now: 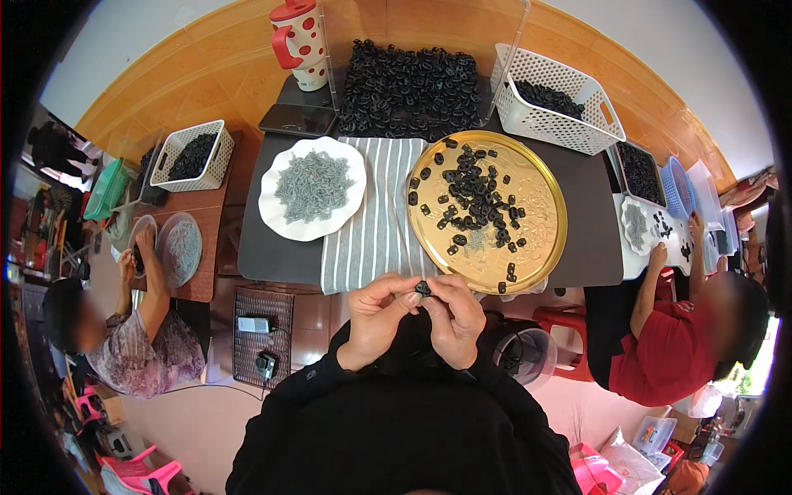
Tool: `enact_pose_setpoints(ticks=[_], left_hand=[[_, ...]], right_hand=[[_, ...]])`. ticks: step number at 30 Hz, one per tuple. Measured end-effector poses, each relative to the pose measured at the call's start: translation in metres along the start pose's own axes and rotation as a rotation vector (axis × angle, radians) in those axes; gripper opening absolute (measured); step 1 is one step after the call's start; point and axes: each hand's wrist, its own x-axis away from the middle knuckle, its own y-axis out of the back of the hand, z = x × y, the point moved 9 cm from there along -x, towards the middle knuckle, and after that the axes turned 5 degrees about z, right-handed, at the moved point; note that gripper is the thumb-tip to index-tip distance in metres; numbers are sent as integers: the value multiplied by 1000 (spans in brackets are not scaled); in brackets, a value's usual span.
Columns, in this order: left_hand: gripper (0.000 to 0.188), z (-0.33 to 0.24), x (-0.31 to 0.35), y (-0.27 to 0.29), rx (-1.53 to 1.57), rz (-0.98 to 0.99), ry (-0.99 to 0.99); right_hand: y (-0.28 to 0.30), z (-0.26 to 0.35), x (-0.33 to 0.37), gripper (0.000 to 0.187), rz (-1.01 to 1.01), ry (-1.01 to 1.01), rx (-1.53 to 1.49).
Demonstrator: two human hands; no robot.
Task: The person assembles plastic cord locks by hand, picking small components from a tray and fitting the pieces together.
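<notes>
Both sets of fingers meet at the centre of the frame, just below the near edge of the dark surface [590,260]. Left fingers [388,286] closed, thumb and index pinching a small black piece [422,288]; right fingers [452,289] closed on the same piece from the other side. Much of it is hidden by my grip; its exact shape I cannot tell.

Right of centre, above my right fingers: round gold tray [562,235], loose black pieces [478,194] scattered over it, thickest in the middle. Left of the tray, a grey-and-white striped cloth [363,260] hangs slightly over the near edge. Beside that, upper left of centre: white wavy-rimmed plate [272,210] with a heap of small grey pieces [313,186].

Top centre, a large mass of black pieces [408,91] next to clear panels. Upper right, a white perforated basket [561,134], more black parts inside. Upper left, a red-spotted cup [307,49] near a dark flat device [298,120]. Seated co-workers at far left [144,355] and far right [668,355].
</notes>
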Motion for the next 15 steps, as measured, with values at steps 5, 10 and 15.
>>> enact_pose_setpoints(ticks=[5,10,15], left_hand=[[25,-3,0,-1,-17,0,-37],[23,-6,1,-2,-56,-5,-46],[21,-5,0,-2,-52,-6,-45]], right_hand=[[0,1,1,27,-11,0,-3],[-1,4,1,27,-22,30,19],[-1,4,0,26,-15,43,12]])
